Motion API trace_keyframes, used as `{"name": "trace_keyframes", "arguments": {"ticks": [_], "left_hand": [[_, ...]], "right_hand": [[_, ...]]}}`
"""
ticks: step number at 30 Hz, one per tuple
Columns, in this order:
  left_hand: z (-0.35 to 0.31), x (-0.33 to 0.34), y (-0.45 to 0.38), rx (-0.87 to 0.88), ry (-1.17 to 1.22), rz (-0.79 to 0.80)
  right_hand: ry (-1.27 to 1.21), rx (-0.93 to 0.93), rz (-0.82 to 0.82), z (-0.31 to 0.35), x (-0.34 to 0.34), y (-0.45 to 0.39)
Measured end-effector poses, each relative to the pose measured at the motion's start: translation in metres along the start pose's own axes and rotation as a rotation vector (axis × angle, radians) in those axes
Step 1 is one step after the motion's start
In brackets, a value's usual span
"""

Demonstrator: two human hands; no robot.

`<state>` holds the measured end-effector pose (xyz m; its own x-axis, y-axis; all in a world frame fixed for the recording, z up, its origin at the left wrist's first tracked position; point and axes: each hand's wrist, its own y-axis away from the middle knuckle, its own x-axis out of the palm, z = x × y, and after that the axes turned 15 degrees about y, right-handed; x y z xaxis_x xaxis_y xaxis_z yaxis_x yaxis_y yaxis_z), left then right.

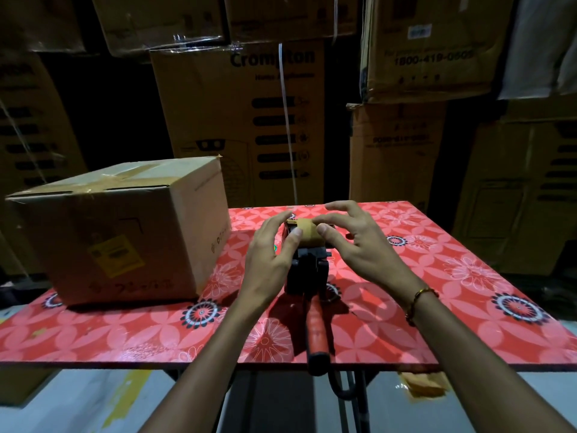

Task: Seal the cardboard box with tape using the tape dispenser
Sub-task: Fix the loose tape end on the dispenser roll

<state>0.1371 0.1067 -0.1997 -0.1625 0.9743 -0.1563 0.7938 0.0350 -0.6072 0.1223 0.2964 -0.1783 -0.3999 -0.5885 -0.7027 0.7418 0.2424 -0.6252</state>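
Nearest, the tape dispenser (307, 276) lies on the red floral table (437, 307) with its long axis running near to far: the smooth red handle points toward the person and overhangs the near edge, the black metal frame sits in the middle, and the tan tape roll (307, 234) is at the far end. Both hands are at that roll. The left hand (270, 257) cups its left side, fingers curved and thumb pressed on the tape; the right hand (352, 242) spreads over the right side, thumb on the roll and the other fingers splayed and lifted. Neither has closed on the handle; I judge they are working at the tape end. Farther and to the left, well apart from the hands, stands the cardboard box (125, 232), matte brown, its flaps down with glossy tan tape already across the top seam. The left hand is nearer to it. Beyond rise dim stacked cartons (249, 120).
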Motion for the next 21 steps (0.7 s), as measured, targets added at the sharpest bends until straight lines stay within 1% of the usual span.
{"name": "trace_keyframes", "arguments": {"ticks": [6,9,11,14,17,19,21], "left_hand": [[-0.008,-0.004,-0.012,-0.014,-0.057,0.05],[-0.014,-0.005,-0.018,-0.048,0.031,0.049],[-0.019,-0.004,-0.02,-0.092,0.089,0.056],[-0.025,-0.003,-0.02,-0.13,0.166,0.046],[-0.027,-0.002,-0.019,-0.131,0.205,0.048],[-0.026,-0.003,-0.02,-0.13,0.21,0.051],[-0.025,-0.003,-0.02,-0.127,0.21,0.056]], "right_hand": [[-0.089,-0.037,-0.064,0.004,0.003,0.004],[-0.186,-0.046,-0.088,0.003,0.003,0.004],[-0.316,0.005,-0.099,0.005,0.0,0.002],[-0.459,0.157,-0.134,0.004,-0.004,-0.002],[-0.525,0.221,-0.07,-0.001,-0.005,-0.005],[-0.518,0.222,-0.017,0.0,-0.006,-0.004],[-0.483,0.202,-0.012,0.002,-0.007,-0.002]]}}
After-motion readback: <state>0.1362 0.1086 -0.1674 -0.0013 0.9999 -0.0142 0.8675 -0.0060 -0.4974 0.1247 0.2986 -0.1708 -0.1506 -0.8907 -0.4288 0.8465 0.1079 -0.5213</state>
